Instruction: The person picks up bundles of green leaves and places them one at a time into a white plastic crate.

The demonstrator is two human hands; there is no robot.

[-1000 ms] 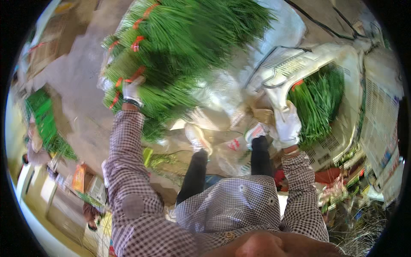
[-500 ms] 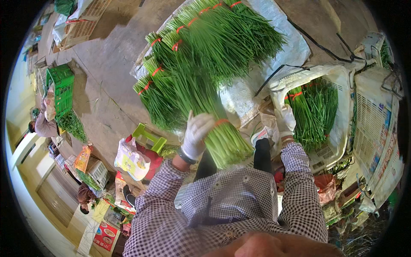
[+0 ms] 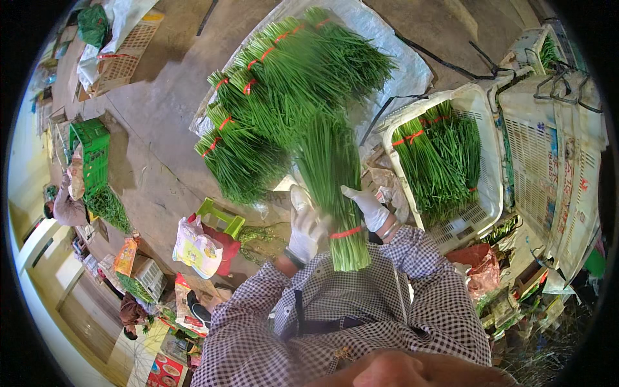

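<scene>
Many banded greens [image 3: 284, 84] on pale sheeting [image 3: 411, 74], brownish floor [image 3: 145, 171], green crate [image 3: 95, 149]

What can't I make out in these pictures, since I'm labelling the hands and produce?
All in the head view:
- Left hand: fingers blurred, so their grip is unclear.
- Right hand: some fingers hidden behind the green bundle.
- That bundle's leaf tips: blurred, merging with the piled bundles.
- White crate: part of its floor covered by bundles inside.
- Co-worker at far left: too small to tell what the hands do.
</scene>
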